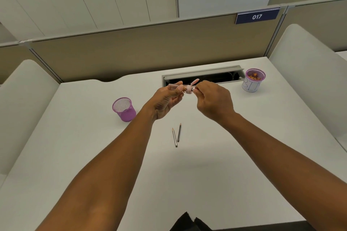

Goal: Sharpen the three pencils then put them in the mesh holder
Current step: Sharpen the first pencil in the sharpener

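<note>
Left grip: left hand [166, 99] is wrapped around a pink sharpener [180, 88] with a clear body, raised above the desk [244, 137]; the sharpener's pink flap stands open at the end facing the other hand.
Right grip: right hand [214, 99] has its fingertips pinched at the sharpener's mouth. Something small and pale sits between them, most likely the end of the third pencil; the pencil itself is hidden by the hand, so this is a judgement.
Pencils on desk: two pencils [176, 136] lie side by side below both hands, towards the person, tips pointing away. Both tips look pointed, though they are too small to confirm as sharpened.
Mesh holder: purple mesh holder [124, 109] stands to the left of and below the left hand, well apart from it; no pencil shows inside.
Other cup: a purple-rimmed cup [252, 80] holding shavings stands far to the right of the right hand.
Progress: sharpening appears under way on one pencil; none placed yet.
Remaining: finish sharpening, then move all three pencils into the holder.
</note>
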A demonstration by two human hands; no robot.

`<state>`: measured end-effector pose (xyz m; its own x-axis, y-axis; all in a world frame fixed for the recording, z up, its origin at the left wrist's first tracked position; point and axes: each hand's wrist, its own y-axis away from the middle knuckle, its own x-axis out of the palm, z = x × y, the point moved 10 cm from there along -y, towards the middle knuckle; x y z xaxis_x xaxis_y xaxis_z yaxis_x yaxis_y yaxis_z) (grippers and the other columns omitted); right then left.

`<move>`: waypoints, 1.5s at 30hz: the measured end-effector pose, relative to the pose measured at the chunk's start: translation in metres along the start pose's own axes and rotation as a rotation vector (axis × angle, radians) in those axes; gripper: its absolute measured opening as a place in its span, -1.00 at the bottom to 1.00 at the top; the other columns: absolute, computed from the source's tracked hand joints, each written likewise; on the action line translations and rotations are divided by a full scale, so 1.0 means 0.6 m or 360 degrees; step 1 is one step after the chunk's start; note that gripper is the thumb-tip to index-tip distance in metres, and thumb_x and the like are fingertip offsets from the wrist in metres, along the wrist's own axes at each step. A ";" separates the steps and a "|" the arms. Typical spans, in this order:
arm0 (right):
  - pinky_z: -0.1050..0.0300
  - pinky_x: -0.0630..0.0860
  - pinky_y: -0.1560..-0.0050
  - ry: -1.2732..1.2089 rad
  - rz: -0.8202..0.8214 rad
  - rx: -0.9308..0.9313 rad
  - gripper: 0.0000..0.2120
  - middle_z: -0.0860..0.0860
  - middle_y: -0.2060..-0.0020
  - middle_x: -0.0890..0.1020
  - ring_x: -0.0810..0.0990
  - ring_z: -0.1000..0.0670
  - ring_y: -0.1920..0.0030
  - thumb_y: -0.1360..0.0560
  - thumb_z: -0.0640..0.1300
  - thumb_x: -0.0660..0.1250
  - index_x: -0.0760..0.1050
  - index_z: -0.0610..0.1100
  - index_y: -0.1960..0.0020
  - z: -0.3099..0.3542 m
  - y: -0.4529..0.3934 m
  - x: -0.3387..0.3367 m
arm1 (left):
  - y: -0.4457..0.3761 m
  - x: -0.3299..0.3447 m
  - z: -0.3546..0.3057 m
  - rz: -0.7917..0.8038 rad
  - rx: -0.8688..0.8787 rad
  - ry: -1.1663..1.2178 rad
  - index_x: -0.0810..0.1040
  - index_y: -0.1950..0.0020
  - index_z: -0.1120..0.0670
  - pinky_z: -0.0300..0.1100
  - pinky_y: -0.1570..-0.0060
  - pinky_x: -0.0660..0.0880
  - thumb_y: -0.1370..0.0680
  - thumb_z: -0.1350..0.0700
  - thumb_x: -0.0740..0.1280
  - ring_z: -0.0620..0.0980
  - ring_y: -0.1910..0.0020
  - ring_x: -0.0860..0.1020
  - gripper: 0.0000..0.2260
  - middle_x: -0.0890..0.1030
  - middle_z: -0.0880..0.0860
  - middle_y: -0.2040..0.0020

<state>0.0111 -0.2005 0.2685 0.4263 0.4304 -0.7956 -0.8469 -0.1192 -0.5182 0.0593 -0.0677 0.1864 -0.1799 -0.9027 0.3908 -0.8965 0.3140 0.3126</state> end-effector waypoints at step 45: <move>0.22 0.37 0.25 -0.1015 0.0955 0.1162 -0.87 -0.04 0.01 0.49 0.41 0.08 0.16 -0.59 -0.22 0.15 0.40 -0.16 -0.12 -0.072 0.068 0.171 | 0.013 -0.085 0.060 -0.0309 -0.0010 0.0352 0.57 -0.15 0.11 -0.23 0.15 0.65 -0.56 0.26 0.36 -0.03 0.22 0.65 -0.81 0.62 0.17 -0.08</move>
<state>0.0337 -0.1999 0.1521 -0.1725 0.8807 -0.4412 -0.9313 0.0000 0.3642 0.0471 -0.0301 0.1379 0.0881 -0.8602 0.5024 -0.9029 0.1441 0.4051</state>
